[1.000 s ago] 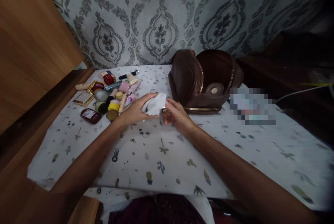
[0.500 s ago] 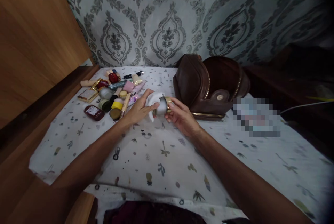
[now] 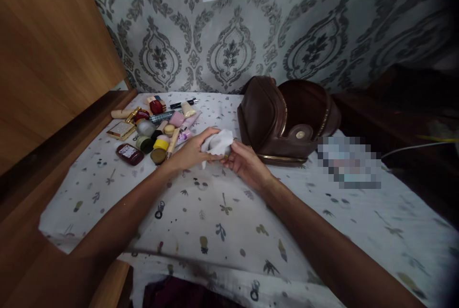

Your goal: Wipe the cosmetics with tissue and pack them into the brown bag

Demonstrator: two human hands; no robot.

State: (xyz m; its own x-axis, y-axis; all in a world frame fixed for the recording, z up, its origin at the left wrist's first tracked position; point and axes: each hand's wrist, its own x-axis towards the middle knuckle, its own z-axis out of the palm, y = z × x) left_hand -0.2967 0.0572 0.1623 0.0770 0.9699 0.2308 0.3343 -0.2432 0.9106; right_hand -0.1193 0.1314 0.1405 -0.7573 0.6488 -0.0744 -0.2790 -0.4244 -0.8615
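A white cloth or tissue [image 3: 223, 140] is wrapped over a small jar, which it mostly hides, above the middle of the patterned sheet. My left hand [image 3: 195, 149] is closed round the cloth and jar from the left. On the other side, my right hand [image 3: 247, 162] pinches the right edge of the cloth and jar with bent fingers. Several cosmetics lie to the left of my hands, among them a yellow-banded jar [image 3: 161, 143], a dark red bottle [image 3: 129, 154] and a gold compact [image 3: 121, 130].
An open brown leather bag [image 3: 263, 116] stands right of my hands, near the patterned wall. A blurred-out item [image 3: 349, 162] lies further right. A wooden panel [image 3: 53, 35] rises at the left, and a pale cable [image 3: 412, 146] runs at the right.
The cloth has moved over the jar and now covers the clear body and gold part seen before. Both hands have shifted slightly around it.
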